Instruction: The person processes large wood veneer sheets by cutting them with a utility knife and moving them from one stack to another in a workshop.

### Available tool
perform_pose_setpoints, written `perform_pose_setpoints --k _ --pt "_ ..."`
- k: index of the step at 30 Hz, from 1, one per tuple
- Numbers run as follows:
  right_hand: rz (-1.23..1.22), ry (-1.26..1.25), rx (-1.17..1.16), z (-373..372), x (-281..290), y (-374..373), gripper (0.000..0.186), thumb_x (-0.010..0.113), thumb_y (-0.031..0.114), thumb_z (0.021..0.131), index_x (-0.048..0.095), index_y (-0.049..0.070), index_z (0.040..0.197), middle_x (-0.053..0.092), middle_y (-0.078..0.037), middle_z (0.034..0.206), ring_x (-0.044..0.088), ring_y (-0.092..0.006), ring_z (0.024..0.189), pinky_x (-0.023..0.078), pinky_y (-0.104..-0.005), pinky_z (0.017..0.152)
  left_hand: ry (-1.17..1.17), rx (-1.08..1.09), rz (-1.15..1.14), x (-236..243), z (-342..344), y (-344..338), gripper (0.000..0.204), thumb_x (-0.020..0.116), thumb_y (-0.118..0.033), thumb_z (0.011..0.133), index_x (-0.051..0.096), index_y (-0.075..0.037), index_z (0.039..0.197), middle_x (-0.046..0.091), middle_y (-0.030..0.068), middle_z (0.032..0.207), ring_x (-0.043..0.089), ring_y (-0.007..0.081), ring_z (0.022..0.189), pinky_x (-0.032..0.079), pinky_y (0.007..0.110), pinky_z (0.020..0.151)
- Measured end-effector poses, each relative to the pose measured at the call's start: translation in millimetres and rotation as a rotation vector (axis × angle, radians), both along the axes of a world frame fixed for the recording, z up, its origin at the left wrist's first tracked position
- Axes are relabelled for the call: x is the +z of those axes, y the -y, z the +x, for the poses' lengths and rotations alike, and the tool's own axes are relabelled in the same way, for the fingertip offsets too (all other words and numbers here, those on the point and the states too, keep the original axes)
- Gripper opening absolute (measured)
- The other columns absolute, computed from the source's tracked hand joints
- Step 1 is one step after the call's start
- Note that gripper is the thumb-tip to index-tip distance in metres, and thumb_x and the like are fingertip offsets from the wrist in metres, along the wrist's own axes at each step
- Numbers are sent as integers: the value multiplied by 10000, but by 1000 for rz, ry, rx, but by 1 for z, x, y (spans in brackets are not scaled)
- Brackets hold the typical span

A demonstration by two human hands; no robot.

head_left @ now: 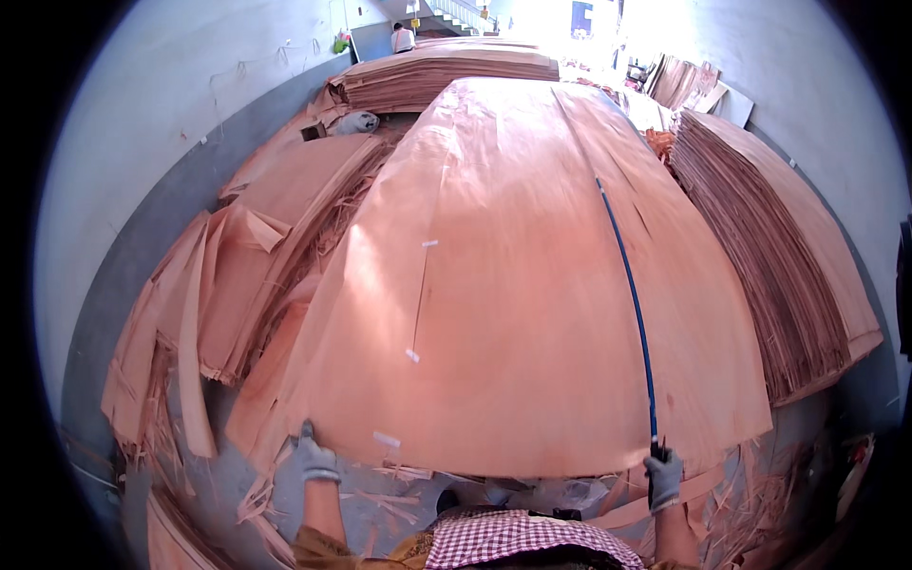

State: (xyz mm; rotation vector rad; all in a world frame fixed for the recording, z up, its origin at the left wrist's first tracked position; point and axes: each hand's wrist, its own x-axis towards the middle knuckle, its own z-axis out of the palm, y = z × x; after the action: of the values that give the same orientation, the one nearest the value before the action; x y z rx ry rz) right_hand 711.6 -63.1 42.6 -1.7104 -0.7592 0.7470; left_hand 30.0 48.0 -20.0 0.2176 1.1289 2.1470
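Observation:
A wide reddish wood veneer sheet (pixel 532 342) lies in front of me on top of a stack. White tape pieces (pixel 412 356) stick to it along a narrow slit. My left hand (pixel 316 460), in a grey glove, grips the sheet's near edge at the left corner, its fingers partly hidden. A long thin blue pole (pixel 635 299) rests lengthwise over the right part of the sheet. My right hand (pixel 666 478), also gloved, is closed around the pole's dark near end, beside the sheet's front edge.
A tall veneer stack (pixel 760 237) stands on the right. Bent, torn sheets (pixel 214 275) are heaped on the left. Another stack (pixel 446 78) lies at the back, with a person (pixel 403 39) behind it. Veneer scraps (pixel 389 503) litter the floor near me.

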Motion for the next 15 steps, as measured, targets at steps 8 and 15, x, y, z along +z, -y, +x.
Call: perform_pose_setpoints --k 8,15 --pt "-79 184 -89 16 -42 -13 176 664 0 668 600 28 830 571 -10 677 502 -114 520 411 -261 454 -135 -55 -229 21 17 -29 333 659 -157 804 534 -82 1103 588 70 1048 572 227 904 501 393 789" --pt "-257 52 -131 -69 -50 118 218 663 19 646 531 33 819 530 -20 646 493 -107 497 425 -256 423 35 -230 -111 42 -48 56 437 660 -85 799 502 -102 1206 575 71 1141 562 235 1014 510 391 844"
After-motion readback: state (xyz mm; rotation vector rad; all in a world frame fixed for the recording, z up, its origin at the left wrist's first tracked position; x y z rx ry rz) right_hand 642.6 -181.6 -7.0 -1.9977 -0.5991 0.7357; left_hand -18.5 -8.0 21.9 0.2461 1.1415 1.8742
